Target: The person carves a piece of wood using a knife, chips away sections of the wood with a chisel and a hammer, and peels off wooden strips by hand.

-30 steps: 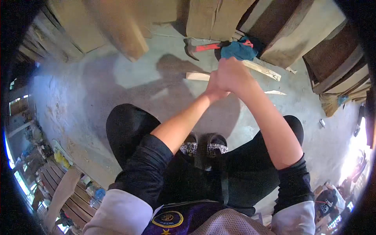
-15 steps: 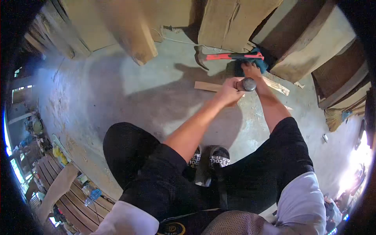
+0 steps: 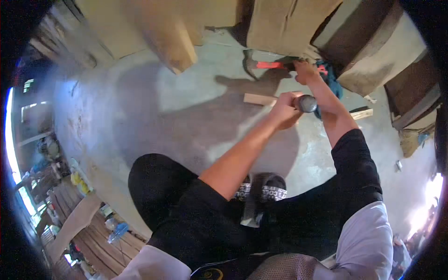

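Past the left hand (image 3: 283, 111) (holding a round-ended tool (image 3: 307, 103)), the hammer (image 3: 268, 65) lies sideways under the nearer right hand (image 3: 306, 73), grip unclear.

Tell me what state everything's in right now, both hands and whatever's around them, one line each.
Left hand: closed around a round-ended tool
Round-ended tool: held, rounded end exposed
Right hand: at the hammer's handle; firmness of grip unclear
Hammer: head toward picture left, handle partly covered by the hand
Teal cloth: crumpled, partly hidden by the right arm
Wood strip: on the floor, partly hidden
Sandals: worn
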